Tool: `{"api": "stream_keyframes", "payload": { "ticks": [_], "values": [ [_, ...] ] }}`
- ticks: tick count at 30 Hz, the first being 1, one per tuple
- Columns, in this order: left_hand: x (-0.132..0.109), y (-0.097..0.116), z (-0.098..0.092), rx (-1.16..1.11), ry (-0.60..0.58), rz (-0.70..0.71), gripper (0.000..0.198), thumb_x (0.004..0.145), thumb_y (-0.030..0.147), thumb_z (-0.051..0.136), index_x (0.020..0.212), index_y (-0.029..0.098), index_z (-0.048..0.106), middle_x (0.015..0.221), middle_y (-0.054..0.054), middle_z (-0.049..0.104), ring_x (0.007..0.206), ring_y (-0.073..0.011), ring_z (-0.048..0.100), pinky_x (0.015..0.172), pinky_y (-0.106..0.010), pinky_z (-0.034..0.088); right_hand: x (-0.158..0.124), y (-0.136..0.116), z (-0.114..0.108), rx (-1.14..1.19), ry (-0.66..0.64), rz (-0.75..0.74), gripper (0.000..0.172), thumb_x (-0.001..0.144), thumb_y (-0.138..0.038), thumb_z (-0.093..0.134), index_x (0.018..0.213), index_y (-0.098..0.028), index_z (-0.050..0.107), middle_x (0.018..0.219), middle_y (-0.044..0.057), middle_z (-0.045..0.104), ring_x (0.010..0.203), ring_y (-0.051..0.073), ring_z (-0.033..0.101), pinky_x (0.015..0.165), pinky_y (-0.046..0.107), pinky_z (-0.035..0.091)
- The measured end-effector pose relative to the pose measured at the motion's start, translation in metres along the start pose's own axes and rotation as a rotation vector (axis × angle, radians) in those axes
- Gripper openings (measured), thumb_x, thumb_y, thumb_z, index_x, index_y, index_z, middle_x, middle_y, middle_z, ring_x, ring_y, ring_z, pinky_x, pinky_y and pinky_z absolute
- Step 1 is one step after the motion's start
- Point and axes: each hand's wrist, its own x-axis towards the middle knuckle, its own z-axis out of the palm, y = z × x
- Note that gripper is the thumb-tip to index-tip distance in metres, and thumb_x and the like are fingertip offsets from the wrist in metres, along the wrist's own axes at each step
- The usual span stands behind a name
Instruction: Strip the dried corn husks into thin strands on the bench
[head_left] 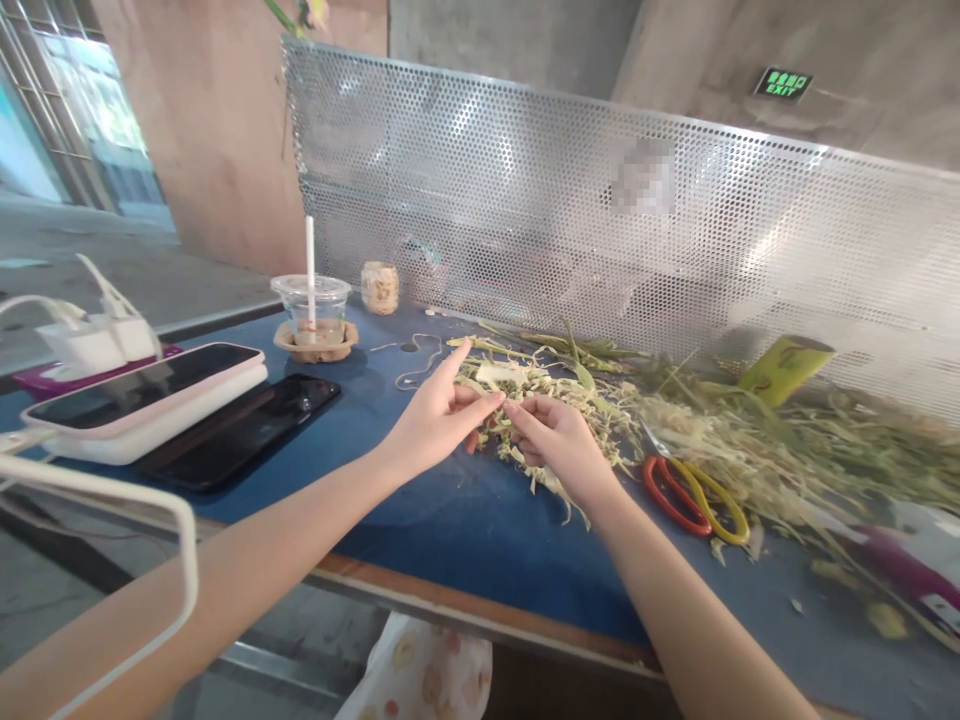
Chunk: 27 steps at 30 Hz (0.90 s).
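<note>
My left hand (439, 415) hovers over the blue table top (420, 510), index finger stretched out, thumb and another finger pinched toward my right hand. My right hand (559, 440) is curled, its fingertips meeting the left's at a thin pale strip from the pile of dried leaves and stalks (570, 395). What sits between the fingertips is too small to name. Red and yellow scissors (694, 490) lie just right of my right wrist.
A perforated metal screen (600, 220) stands behind the table. At the left lie a black phone (240, 430), a phone in a pink case (142, 385) on a white box, a plastic cup with a straw (311, 300) and a small jar (379, 288). A yellow-green tube (784, 368) rests at the right.
</note>
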Motion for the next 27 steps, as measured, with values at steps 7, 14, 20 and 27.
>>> {"api": "stream_keyframes", "payload": {
  "ticks": [7,14,20,27],
  "values": [
    [-0.001,-0.001,-0.001,0.015,0.007,0.011,0.087,0.077,0.027,0.058,0.140,0.023,-0.001,0.058,0.003,0.058,0.036,-0.0072,0.046,0.038,-0.020,0.037,-0.003,-0.002,0.006,0.162,-0.020,0.019,0.031,0.070,-0.044,0.061,0.085,-0.017,0.063,0.064,-0.003,0.052,0.042,0.002,0.030,0.037,0.017,0.025],
    [0.002,-0.007,0.000,-0.126,-0.004,-0.088,0.096,0.072,0.026,0.064,0.140,0.020,-0.003,0.050,0.008,0.047,0.035,-0.0054,0.039,0.034,-0.018,0.032,-0.002,0.000,0.003,0.033,0.115,-0.376,0.005,0.068,-0.026,0.065,0.070,-0.022,0.068,0.088,0.003,0.062,0.073,0.014,0.058,0.052,0.022,0.046],
    [-0.001,-0.002,0.001,-0.076,-0.115,-0.053,0.096,0.074,0.016,0.058,0.138,0.016,-0.014,0.053,0.006,0.053,0.041,-0.0069,0.043,0.041,-0.020,0.033,-0.003,-0.004,-0.001,-0.371,0.099,-0.568,0.015,0.076,-0.020,0.059,0.082,-0.025,0.071,0.088,0.004,0.065,0.081,0.017,0.060,0.065,0.028,0.051],
    [-0.004,0.002,0.002,-0.137,-0.113,-0.081,0.081,0.078,0.025,0.055,0.141,0.022,0.004,0.059,0.004,0.052,0.045,-0.0082,0.042,0.044,-0.021,0.037,-0.005,-0.008,-0.009,-0.455,0.026,-0.581,0.028,0.076,-0.019,0.058,0.103,-0.025,0.064,0.091,0.003,0.064,0.073,0.013,0.057,0.061,0.025,0.049]
  ]
}}
